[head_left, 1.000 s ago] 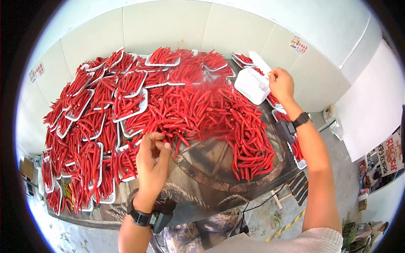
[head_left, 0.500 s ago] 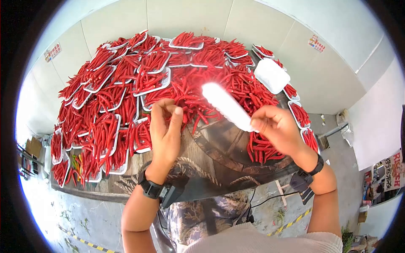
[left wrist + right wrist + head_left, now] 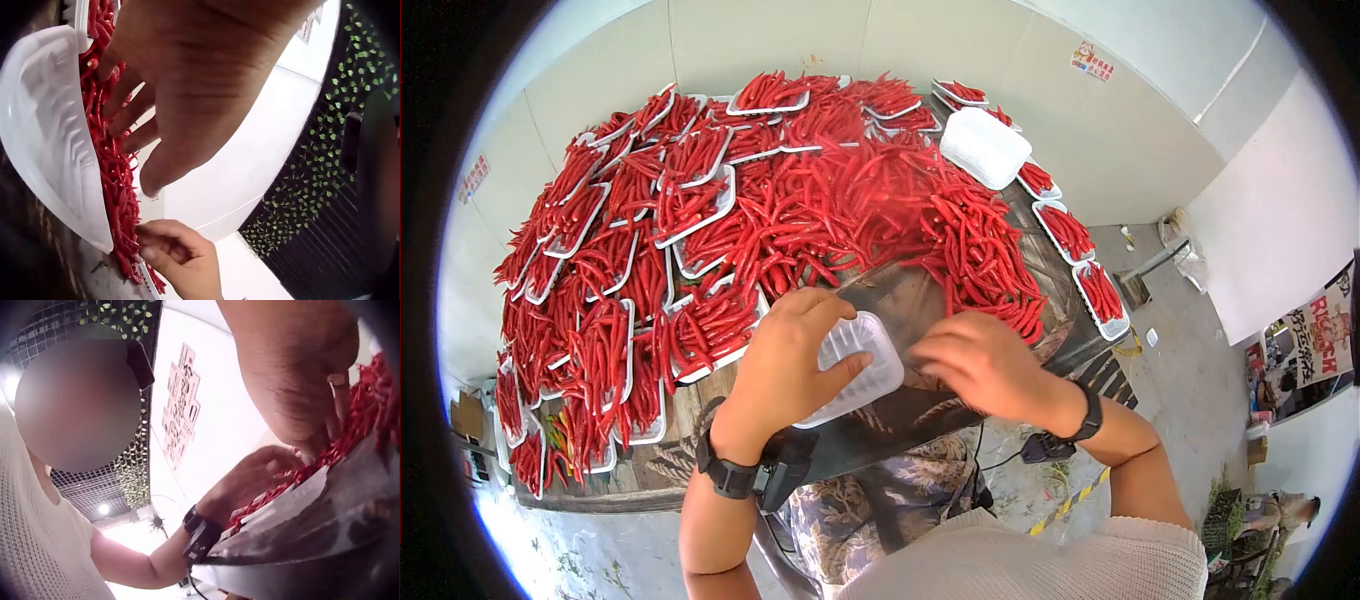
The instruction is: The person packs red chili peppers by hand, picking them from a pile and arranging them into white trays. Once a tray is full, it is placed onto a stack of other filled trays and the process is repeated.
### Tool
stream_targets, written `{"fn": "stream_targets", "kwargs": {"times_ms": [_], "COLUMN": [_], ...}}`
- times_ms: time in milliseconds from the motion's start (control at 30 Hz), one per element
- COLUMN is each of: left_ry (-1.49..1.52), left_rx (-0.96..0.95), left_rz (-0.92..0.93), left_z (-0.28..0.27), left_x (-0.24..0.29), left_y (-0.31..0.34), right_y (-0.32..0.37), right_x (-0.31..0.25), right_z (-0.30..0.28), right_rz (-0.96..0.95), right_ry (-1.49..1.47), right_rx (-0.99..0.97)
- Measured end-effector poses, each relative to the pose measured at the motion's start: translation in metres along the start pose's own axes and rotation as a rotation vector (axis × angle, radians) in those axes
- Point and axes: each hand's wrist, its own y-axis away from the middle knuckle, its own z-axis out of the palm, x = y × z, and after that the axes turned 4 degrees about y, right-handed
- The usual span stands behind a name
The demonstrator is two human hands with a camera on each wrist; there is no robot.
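An empty white foam tray (image 3: 870, 365) lies at the table's front edge, its ribbed inside facing up. My left hand (image 3: 785, 365) is over the tray's left side, with its thumb reaching across it. In the left wrist view, the left fingers (image 3: 134, 112) are spread and relaxed, with the tray below them. To the right of the tray, my right hand (image 3: 995, 365) hovers with loosely bent fingers and nothing in its grasp. Beyond both hands spreads a loose pile of red chili peppers (image 3: 880, 205).
Many chili-filled trays (image 3: 690, 205) crowd the table's left and back. A stack of white empty trays (image 3: 987, 148) sits at the back right. Along the right edge stand several filled trays (image 3: 1103, 295). A pale wall (image 3: 770, 40) rises behind the table.
The right hand took a tray from the stack and swung it over the peppers to the front. It has let go, and the tray now lies by the left hand.
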Motion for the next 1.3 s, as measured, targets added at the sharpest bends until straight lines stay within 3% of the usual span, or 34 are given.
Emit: {"fn": "stream_targets", "kwargs": {"times_ms": [133, 200, 300, 433, 733, 833, 900, 1000, 1067, 1167, 1300], "left_ry": [-0.034, -0.057, -0.111, -0.188, -0.153, -0.132, -0.104, -0.099, -0.083, -0.065, -0.036], "left_rx": [-0.089, -0.108, -0.166, -0.284, -0.312, -0.304, -0.306, -0.297, -0.294, -0.246, -0.128], "left_rz": [-0.019, -0.035, -0.054, -0.076, -0.058, -0.057, -0.026, -0.036, -0.042, -0.063, -0.046], "left_z": [-0.002, -0.003, -0.005, -0.003, 0.005, 0.004, 0.004, 0.004, 0.003, 0.004, 0.006], "left_x": [0.009, 0.012, 0.015, 0.012, 0.014, 0.014, 0.012, 0.012, 0.013, 0.011, 0.008], "left_y": [0.005, 0.007, 0.007, 0.008, 0.006, 0.005, 0.005, 0.005, 0.003, 0.0, 0.0], "right_y": [0.028, 0.041, 0.057, 0.048, -0.031, -0.062, -0.08, -0.094, -0.094, -0.088, -0.073], "right_x": [0.026, 0.028, 0.043, 0.057, 0.081, 0.084, 0.083, 0.081, 0.083, 0.082, 0.08], "right_z": [-0.032, -0.045, -0.049, -0.028, 0.011, -0.022, -0.034, -0.027, -0.003, 0.013, -0.006], "right_rz": [0.174, 0.391, 0.471, 0.41, 0.197, 0.236, 0.3, 0.36, 0.204, 0.076, 0.075], "right_ry": [0.128, 0.191, 0.173, 0.108, 0.101, 0.025, -0.041, -0.167, -0.225, -0.083, -0.091], "right_rx": [-0.071, -0.08, -0.127, -0.061, 0.107, -0.102, -0.105, -0.061, 0.271, 0.273, 0.231]}}
